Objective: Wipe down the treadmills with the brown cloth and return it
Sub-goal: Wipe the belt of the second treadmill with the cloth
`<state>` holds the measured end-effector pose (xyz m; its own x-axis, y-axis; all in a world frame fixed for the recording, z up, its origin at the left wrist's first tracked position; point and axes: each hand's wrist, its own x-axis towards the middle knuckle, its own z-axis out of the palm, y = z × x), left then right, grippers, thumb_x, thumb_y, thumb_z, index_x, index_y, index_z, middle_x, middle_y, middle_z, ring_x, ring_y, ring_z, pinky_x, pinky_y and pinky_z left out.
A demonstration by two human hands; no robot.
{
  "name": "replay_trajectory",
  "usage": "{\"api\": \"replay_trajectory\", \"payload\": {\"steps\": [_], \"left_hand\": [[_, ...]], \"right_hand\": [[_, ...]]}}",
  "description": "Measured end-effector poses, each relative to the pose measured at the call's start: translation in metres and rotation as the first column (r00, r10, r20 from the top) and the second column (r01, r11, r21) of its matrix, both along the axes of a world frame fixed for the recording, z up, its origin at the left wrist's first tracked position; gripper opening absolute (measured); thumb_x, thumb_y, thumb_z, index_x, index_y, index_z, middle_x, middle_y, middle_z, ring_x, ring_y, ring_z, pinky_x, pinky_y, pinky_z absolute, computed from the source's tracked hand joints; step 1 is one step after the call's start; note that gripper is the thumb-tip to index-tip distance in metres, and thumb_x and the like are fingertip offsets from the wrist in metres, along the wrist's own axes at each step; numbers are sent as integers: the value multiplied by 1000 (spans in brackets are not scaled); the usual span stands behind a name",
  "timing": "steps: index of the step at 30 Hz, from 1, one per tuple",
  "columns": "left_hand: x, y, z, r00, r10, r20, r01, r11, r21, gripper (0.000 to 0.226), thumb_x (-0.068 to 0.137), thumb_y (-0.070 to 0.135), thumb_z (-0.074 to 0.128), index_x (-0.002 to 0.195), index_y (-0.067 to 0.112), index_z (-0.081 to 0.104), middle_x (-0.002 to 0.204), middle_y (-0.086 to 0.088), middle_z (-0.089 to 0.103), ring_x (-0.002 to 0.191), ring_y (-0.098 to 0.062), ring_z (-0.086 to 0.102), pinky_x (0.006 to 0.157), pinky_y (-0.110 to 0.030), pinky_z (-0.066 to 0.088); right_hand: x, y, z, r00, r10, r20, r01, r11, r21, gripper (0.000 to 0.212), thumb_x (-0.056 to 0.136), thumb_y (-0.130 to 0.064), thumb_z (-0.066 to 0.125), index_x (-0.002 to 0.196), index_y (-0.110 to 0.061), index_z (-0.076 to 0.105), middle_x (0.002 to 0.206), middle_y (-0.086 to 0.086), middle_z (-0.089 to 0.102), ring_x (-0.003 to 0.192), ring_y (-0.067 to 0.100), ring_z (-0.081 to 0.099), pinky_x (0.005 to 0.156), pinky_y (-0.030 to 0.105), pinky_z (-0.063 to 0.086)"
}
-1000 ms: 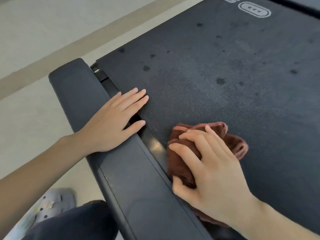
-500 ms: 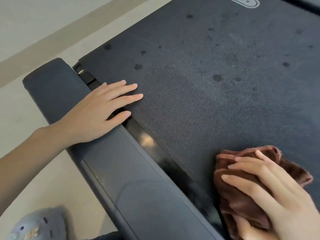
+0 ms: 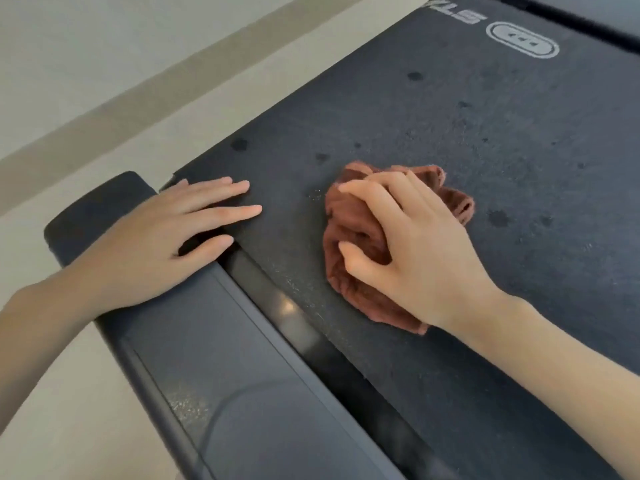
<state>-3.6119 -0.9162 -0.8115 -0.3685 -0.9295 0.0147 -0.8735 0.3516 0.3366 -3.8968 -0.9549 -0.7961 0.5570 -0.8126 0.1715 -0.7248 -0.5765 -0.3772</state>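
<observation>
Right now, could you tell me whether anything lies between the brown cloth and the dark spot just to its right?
Nothing visible does. The right hand grips the brown cloth on the belt, and bare belt runs to the dark spot. The left hand rests flat on the opposite side.

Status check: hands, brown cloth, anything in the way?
Left hand flat on grey side rail. Right hand grips crumpled brown cloth on black treadmill belt. Only dark spots ahead.

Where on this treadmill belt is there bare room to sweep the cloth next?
Widest: the belt from the brown cloth up to the oval logo. Also the belt between the side rail and the right forearm. Crowded: the strip between the left hand and the cloth the right hand grips.
</observation>
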Motion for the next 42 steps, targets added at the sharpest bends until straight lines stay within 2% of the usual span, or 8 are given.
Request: {"api": "replay_trajectory", "payload": {"steps": [4,8,14,21,25,28,32,42], "left_hand": [[33,-7,-5,997,53,-55,-55,998,-23,39,95,51,29,132,49,43,146,23,34,138,-5,28,109,-47,30],[32,-7,-16,996,49,-72,-55,995,-84,39,94,50,30,130,47,45,145,23,36,137,-6,31,105,-43,35],[24,-2,-6,992,75,-99,-87,987,-134,42,89,41,33,123,37,58,140,17,45,133,-1,33,99,-30,35],[22,-4,6,996,55,-64,-62,992,-107,44,86,34,39,123,27,61,138,5,50,132,-16,41,106,-30,28],[51,-13,4,960,280,11,-279,959,-54,48,92,42,33,130,21,54,136,-1,53,125,-26,46,101,-41,35],[63,-21,4,927,371,60,-374,925,67,51,92,48,32,133,23,48,138,3,49,125,-25,43,93,-40,39],[58,-16,1,960,263,96,-263,965,-7,54,91,41,33,135,12,46,133,-4,54,129,-24,38,101,-36,33],[58,-15,-3,965,260,35,-257,964,-68,54,91,36,26,136,15,46,138,2,51,131,-21,37,108,-34,27]], "right_hand": [[-46,41,-2,999,-53,-5,53,999,-10,50,79,-40,54,124,-16,58,122,4,56,120,23,49,107,44,34],[-52,60,-7,989,-147,7,147,988,-50,48,81,-43,50,120,-17,58,119,4,55,117,22,51,107,43,34],[38,4,-6,968,-246,53,250,965,-83,46,79,-39,54,115,-11,62,112,8,58,104,29,53,95,33,38],[118,-48,-4,926,-370,79,377,920,-111,40,83,-35,60,119,-16,58,115,4,58,107,24,51,90,31,38],[122,-19,-1,896,-429,114,437,898,-49,38,80,-31,65,114,-16,59,111,4,59,104,24,50,89,30,36],[138,15,-5,901,-414,132,424,904,-57,37,76,-28,65,111,-14,61,109,3,60,103,24,50,90,29,36],[153,32,-3,920,-370,131,378,924,-49,36,76,-22,66,110,-12,63,109,2,62,106,24,52,95,29,37],[143,-30,-3,984,-124,129,124,992,8,40,74,-26,62,114,-21,61,116,-6,62,110,15,51,94,31,38]]}}
